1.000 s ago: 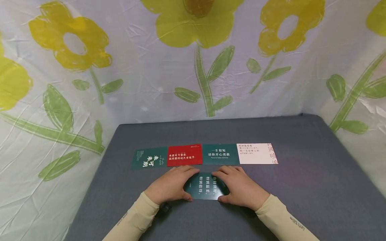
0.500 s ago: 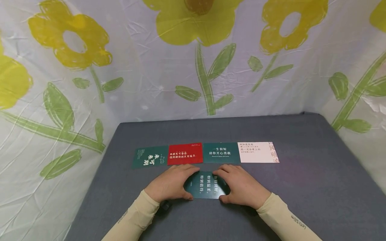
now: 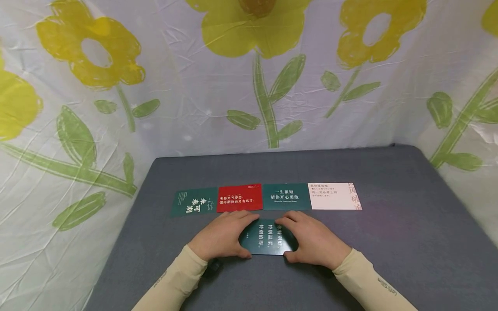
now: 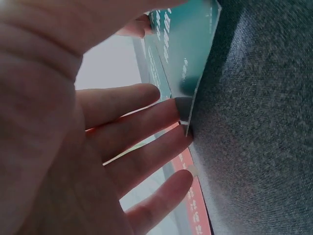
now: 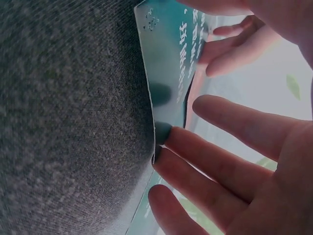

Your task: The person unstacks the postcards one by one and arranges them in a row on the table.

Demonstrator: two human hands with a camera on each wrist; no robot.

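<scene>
A dark green card (image 3: 268,239) with white vertical writing is between my two hands, in front of a row of other cards. My left hand (image 3: 223,235) holds its left end, thumb at the near edge and fingertips at the far edge. At the right end my right hand (image 3: 317,242) holds it the same way. Both wrist views show fingertips touching the card's far corners, with the outer fingers spread beyond it. The thumbs' tips lie partly out of the wrist views. Whether the card is slightly raised off the table, I cannot tell.
Behind the hands runs a row: a green card (image 3: 194,202), a red card (image 3: 240,198), another green card (image 3: 287,196) and a pale pink card (image 3: 334,196). All lie on the dark grey table (image 3: 400,242). A flower-printed cloth (image 3: 194,86) hangs behind and at the sides.
The head view has shifted slightly, so everything appears a little higher. Both hands keep their hold on the green card and hardly move relative to the row.
</scene>
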